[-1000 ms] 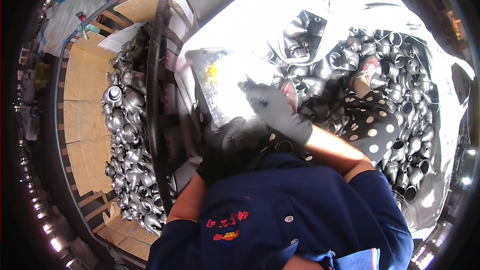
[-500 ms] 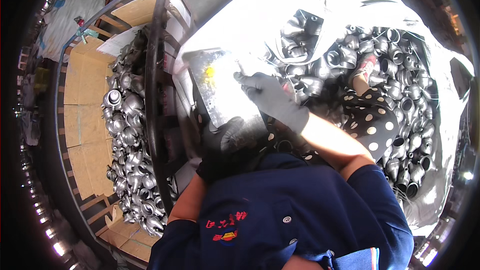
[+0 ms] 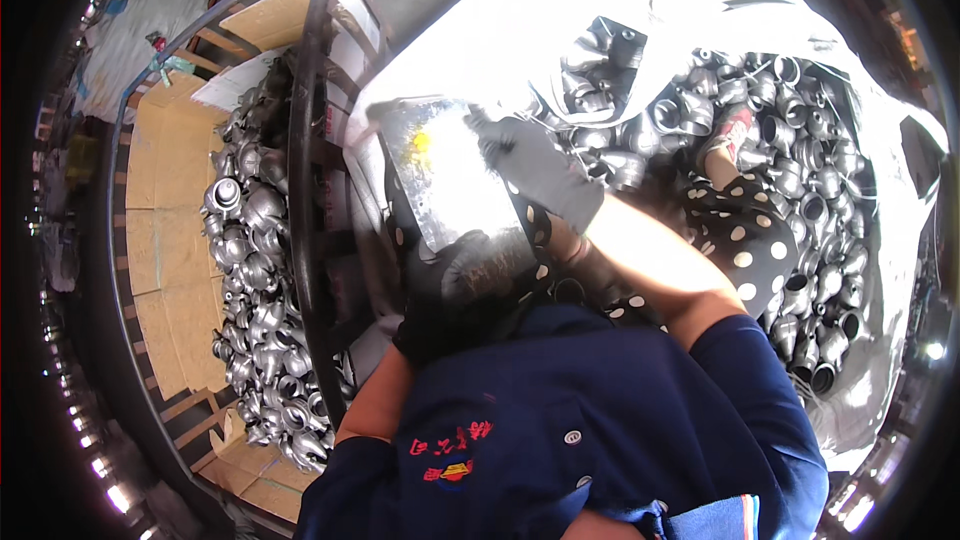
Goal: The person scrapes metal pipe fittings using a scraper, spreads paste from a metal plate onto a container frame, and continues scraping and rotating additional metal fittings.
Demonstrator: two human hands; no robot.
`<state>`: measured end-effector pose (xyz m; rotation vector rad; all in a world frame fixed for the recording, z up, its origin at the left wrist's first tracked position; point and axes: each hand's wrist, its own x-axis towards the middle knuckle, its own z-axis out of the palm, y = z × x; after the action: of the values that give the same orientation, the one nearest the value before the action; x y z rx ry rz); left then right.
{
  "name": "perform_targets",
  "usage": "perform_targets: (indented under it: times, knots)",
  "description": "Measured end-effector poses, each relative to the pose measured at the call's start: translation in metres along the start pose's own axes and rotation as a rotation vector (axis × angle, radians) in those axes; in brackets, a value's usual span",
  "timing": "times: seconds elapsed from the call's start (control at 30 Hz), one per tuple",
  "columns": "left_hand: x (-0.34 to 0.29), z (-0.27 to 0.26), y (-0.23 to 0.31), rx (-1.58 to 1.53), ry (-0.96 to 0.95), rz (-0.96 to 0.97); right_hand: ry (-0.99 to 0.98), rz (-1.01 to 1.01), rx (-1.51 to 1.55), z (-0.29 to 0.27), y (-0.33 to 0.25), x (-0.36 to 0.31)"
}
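Note:
A flat, shiny metal plate (image 3: 425, 185) with a yellow mark near its far left part lies tilted in front of my body, partly washed out by glare. My left hand (image 3: 455, 270), in a dark glove, is closed over its near edge. By the plate's far right edge is my right hand (image 3: 545, 165), in a grey glove. Its fingers are bunched together, and the glare hides their tips and anything between them. Grey metal pipe fittings (image 3: 690, 115) are heaped to the right, inside a large white sack (image 3: 880, 270).
At left stands a metal-framed crate (image 3: 305, 140) lined with cardboard (image 3: 155, 250) and holding several similar fittings (image 3: 265, 290). My leg in polka-dot cloth (image 3: 740, 240) and a red shoe (image 3: 732, 130) rest among the fittings at right.
My right hand has shifted slightly up and left, and its forearm has swung a little left. My left hand and the plate look almost still.

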<state>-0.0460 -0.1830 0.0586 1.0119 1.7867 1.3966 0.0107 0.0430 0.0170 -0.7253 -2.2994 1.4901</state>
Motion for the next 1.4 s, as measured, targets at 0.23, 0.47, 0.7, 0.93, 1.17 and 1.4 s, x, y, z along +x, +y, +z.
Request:
perform_targets:
  times: [0.23, 0.47, 0.7, 0.93, 1.17, 1.4]
  knots:
    - [0.009, -0.001, 0.009, -0.222, 0.043, -0.232, -0.068, 0.079, -0.134, -0.038, -0.026, -0.043]
    - [0.005, -0.007, 0.047, -0.439, 0.236, -0.304, 0.201, 0.274, 0.238, -0.063, -0.010, -0.058]
    - [0.020, -0.035, 0.009, -0.039, 0.078, 0.097, 0.016, 0.334, 0.850, -0.056, -0.033, -0.089]
    - [0.035, 0.004, 0.038, -0.408, -0.032, -0.233, 0.147, 0.495, 0.222, -0.104, -0.036, -0.084]
    - [0.046, 0.020, 0.038, -0.187, -0.194, -0.061, 0.046, 0.036, 0.205, -0.106, -0.046, -0.124]
    - [0.056, 0.034, 0.029, -0.276, -0.272, -0.046, 0.380, 0.136, -0.051, -0.135, -0.052, -0.144]
